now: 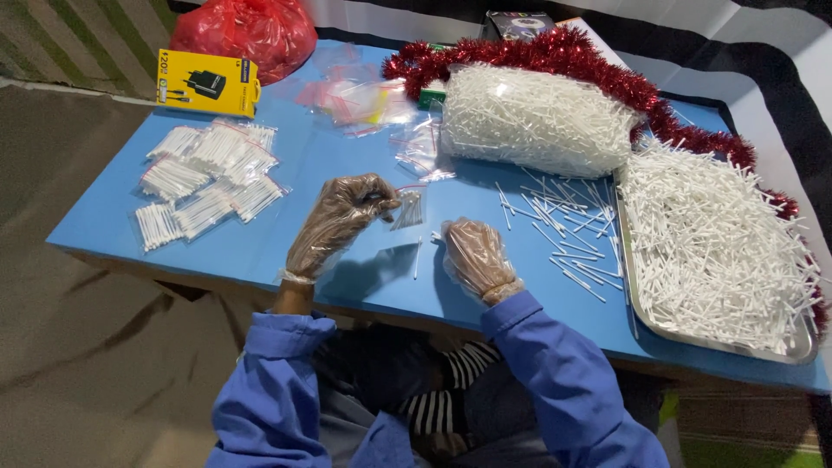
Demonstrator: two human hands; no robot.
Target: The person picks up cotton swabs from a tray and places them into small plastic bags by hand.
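Both my hands wear thin clear plastic gloves over a blue table (347, 165). My left hand (338, 221) is raised and pinches the top of a small clear zip bag (407, 210) with several white swabs in it. My right hand (472, 256) rests low on the table just right of that bag, fingers curled; whether it holds swabs I cannot tell. One loose white swab (417, 258) lies on the table between my hands.
Filled swab packets (204, 178) lie at the left. Loose swabs (563, 230) are scattered right of my hands, beside a metal tray (646, 316) heaped with swabs. A big clear bag of swabs (533, 117), red tinsel (563, 48), empty zip bags (364, 95), a yellow box (208, 82) and a red bag (247, 30) stand at the back.
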